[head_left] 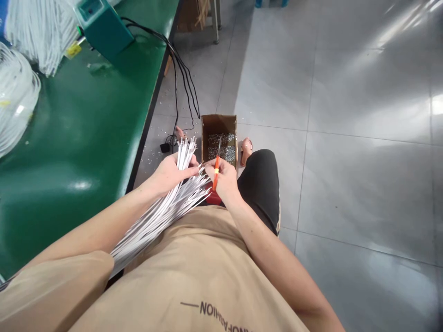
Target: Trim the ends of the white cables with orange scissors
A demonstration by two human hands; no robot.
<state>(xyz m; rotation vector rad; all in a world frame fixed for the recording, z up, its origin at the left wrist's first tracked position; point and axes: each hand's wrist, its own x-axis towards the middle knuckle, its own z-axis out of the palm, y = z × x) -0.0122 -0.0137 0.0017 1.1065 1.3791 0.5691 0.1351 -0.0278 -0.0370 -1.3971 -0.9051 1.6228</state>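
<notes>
My left hand (169,175) is closed round a bundle of thin white wires (186,154), its thumb across them and their cut ends sticking up past the fingers. More loose white wires (155,223) fan out below and run down across my lap beneath the left forearm. My right hand (226,180) is closed on an orange-handled tool (216,171) with a yellow band and a narrow metal tip pointing forward; its exact kind is unclear. The right fingertips meet the wire ends close to my left thumb. Whether they also pinch a wire is too small to tell.
Below my hands an open cardboard box (219,121) holds shiny small scraps. At left, the green table (86,138) carries a teal machine (107,34), a white wire coil (15,101) and a wire bundle (41,32). Black cables (183,64) hang off its edge to the floor (346,184).
</notes>
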